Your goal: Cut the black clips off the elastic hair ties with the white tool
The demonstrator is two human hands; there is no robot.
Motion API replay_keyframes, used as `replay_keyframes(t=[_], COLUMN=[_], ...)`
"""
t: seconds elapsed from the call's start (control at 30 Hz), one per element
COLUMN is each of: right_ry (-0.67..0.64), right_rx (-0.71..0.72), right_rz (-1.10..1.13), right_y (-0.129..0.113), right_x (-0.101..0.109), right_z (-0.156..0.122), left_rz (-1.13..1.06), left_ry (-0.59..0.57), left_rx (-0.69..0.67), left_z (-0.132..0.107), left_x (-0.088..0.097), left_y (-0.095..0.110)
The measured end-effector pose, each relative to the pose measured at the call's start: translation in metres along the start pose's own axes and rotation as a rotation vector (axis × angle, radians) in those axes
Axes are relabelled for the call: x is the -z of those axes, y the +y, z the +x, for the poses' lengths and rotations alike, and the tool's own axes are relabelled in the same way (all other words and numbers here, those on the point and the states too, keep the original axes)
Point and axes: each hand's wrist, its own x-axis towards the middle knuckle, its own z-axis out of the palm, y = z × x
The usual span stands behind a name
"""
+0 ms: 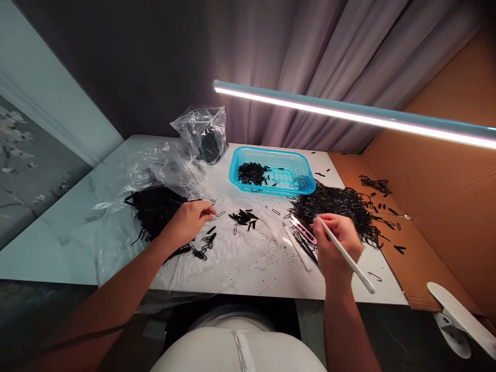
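My right hand is closed round a slim white pen-like tool, whose rear end slants down to the right. My left hand hovers by the right edge of a heap of black strips, its fingertips pinched together; whatever is between them is too small to make out. To its right lies a small pile of short black pieces. Small black clip-like loops rest below it. Beside my right hand are a pink-handled cutter and a second white tool.
A blue plastic basket holding short black pieces stands at the back. A tangled black heap spreads behind my right hand. Clear plastic sheeting and a bag lie left. A lit tube lamp hangs above the table.
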Motion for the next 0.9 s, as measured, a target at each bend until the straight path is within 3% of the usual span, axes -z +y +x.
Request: replay_keyframes(t=[0.07, 0.13, 0.17, 0.27, 0.33, 0.43, 0.57, 0.67, 0.9], right_ry=[-0.298, -0.646, -0.727, -0.781, -0.811, -0.835, -0.795, -0.776, -0.761], right_rx=[-0.084, -0.118, -0.099, -0.014, -0.040, -0.138, -0.355, -0.470, -0.463], right_rz=[0.291, 0.403, 0.400, 0.354, 0.368, 0.486, 0.798, 0.967, 0.973], right_y=[-0.020, -0.034, -0.038, -0.040, -0.038, -0.038, -0.047, -0.054, -0.054], right_x=[-0.023, -0.051, -0.066, -0.100, -0.110, -0.106, -0.090, -0.085, -0.082], right_z=[-0.015, -0.031, -0.038, -0.054, -0.057, -0.056, -0.049, -0.045, -0.043], left_rz=[0.033, 0.031, 0.030, 0.025, -0.051, -0.399, -0.895, -0.977, -0.977], left_ry=[-0.027, -0.039, -0.036, -0.024, -0.010, -0.005, -0.102, -0.134, -0.136], left_rx=[0.010, -0.008, -0.020, -0.016, 0.036, 0.156, 0.242, 0.244, 0.225], left_z=[-0.013, -0.021, -0.024, -0.027, -0.027, -0.026, -0.025, -0.025, -0.022], left_x=[-0.005, -0.015, -0.019, -0.025, -0.023, -0.019, -0.024, -0.030, -0.034], left_y=[-0.006, -0.009, -0.010, -0.007, -0.003, 0.004, 0.018, 0.027, 0.035])
